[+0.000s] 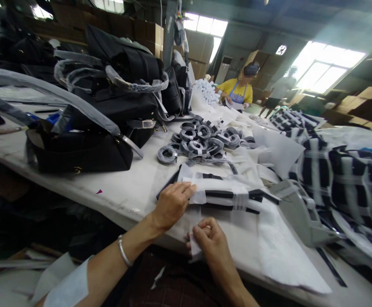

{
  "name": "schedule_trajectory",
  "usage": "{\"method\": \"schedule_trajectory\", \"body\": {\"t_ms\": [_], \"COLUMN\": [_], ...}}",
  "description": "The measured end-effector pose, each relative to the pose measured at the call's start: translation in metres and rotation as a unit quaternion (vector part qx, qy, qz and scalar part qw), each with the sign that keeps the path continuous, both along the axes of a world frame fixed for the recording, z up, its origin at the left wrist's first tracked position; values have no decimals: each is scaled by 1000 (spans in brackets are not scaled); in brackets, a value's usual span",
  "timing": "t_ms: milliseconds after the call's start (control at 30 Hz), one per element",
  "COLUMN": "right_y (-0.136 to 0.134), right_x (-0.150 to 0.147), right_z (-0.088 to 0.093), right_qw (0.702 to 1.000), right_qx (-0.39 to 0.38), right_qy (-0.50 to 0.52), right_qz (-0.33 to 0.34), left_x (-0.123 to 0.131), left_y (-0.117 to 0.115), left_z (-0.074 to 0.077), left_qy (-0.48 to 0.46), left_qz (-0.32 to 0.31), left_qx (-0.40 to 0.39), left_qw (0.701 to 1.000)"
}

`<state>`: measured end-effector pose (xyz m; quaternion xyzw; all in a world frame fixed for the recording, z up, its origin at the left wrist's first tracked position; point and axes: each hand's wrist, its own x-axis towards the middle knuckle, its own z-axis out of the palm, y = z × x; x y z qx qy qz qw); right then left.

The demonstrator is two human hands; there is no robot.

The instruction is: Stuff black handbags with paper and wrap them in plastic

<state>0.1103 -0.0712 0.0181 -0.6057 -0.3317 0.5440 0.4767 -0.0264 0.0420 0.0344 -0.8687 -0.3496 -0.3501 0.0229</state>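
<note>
1. Head view: a bundle (220, 194) of black strips is being kept on the table (130, 189), near the wearer's edge. Clock positions are being taken from this bundle, with twelve o'clock pointing away from the wearer.
2. Step in hand: a wrapping or binding operation is apparently being carried out.
3. At nine o'clock, the bundle's end is being pressed by the left hand (172, 205). Its fingers are being held close together and extended; whether the thumb is pinching anything cannot be told.
4. At six o'clock, a translucent strip (196, 216) is being pinched by the right hand (214, 245), apparently between thumb and curled forefinger. The strip's lower end is being left hanging past the table edge.
5. Next move, as judged: steady pressure at nine o'clock and even tension on the strip are being called for; slack or creasing is being risked.
6. Materials: straight, narrow, matt-black strips are being enclosed by thin, milky, wrinkled wrapping, with black ends being left exposed at three o'clock.
7. Surroundings: round grey coils (196, 147) are being heaped at twelve o'clock; a soft white sheet (286, 247) is being spread at four; smooth black bags (83, 151) are being stacked at ten.
</note>
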Motion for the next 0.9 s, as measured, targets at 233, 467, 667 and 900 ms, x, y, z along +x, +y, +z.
{"method": "schedule_trajectory", "body": {"t_ms": [233, 467, 667, 900], "right_y": [-39, 34, 67, 65], "right_x": [21, 51, 46, 44], "right_z": [28, 99, 67, 64], "right_qw": [934, 814, 657, 496], "right_qx": [-106, 298, 316, 364], "right_qy": [-51, -463, -628, -733], "right_qz": [337, 184, 272, 289], "left_x": [-2, -4, -3, -4], "left_y": [-27, -27, -26, -23], "left_z": [-32, -29, -32, -30], "left_qy": [19, 26, 1, -18], "left_qz": [-11, -16, -14, -43], "left_qx": [97, 90, 83, 74], "left_qw": [995, 995, 996, 996]}}
